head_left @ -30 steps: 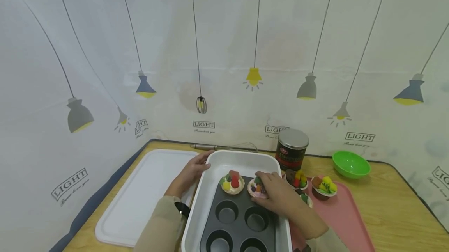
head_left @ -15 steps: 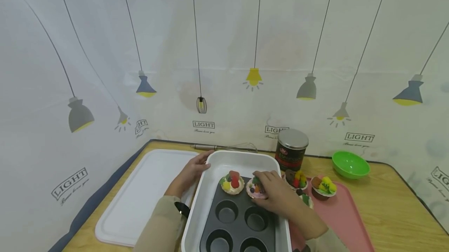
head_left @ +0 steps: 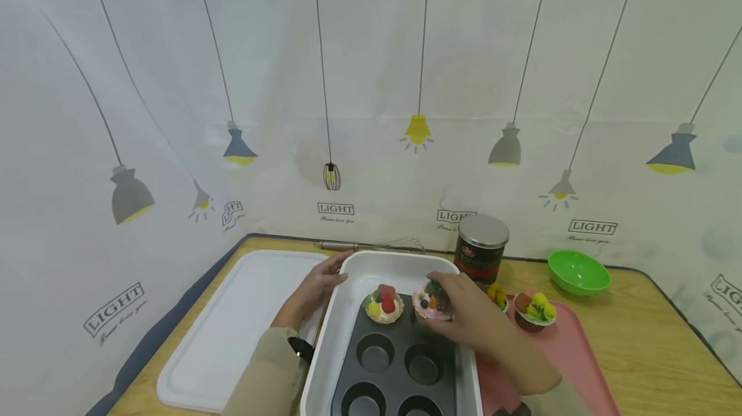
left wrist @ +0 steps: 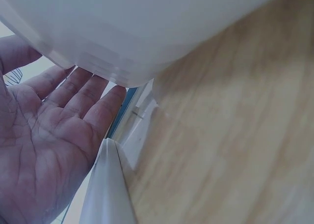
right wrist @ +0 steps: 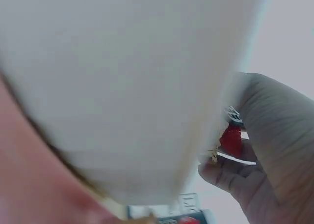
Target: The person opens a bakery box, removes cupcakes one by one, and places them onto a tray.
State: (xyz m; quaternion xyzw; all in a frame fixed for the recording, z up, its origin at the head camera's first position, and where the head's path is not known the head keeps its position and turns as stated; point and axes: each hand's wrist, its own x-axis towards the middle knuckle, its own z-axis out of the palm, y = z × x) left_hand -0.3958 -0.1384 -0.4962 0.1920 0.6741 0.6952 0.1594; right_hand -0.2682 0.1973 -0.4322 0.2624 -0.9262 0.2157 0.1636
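My right hand point(head_left: 472, 313) pinches a pink-creamed cupcake topped with berries point(head_left: 430, 300) at the back right of a dark muffin pan point(head_left: 399, 371). In the right wrist view the fingers surround a red topping point(right wrist: 230, 139); the white tray's wall hides much else. A fruit-topped cupcake with white cream point(head_left: 383, 304) sits in the pan's back left cup. The nearer cups show no cupcakes. The pan lies in a deep white tray point(head_left: 400, 264). At its left rim my left hand point(head_left: 310, 288) grips, fingers along the outside, as the left wrist view point(left wrist: 49, 126) shows.
A flat white tray point(head_left: 243, 326) lies left. On a pink tray point(head_left: 570, 351) at right stand a yellow-topped cupcake point(head_left: 534, 310) and another partly hidden one point(head_left: 497, 295). Behind are a whisk point(head_left: 342, 246), a black tin point(head_left: 480, 255) and a green bowl point(head_left: 580, 272).
The right hand has moved slightly right and up with the pink-creamed cupcake, uncovering more of the dark pan beside it. The left hand keeps its place on the deep tray.
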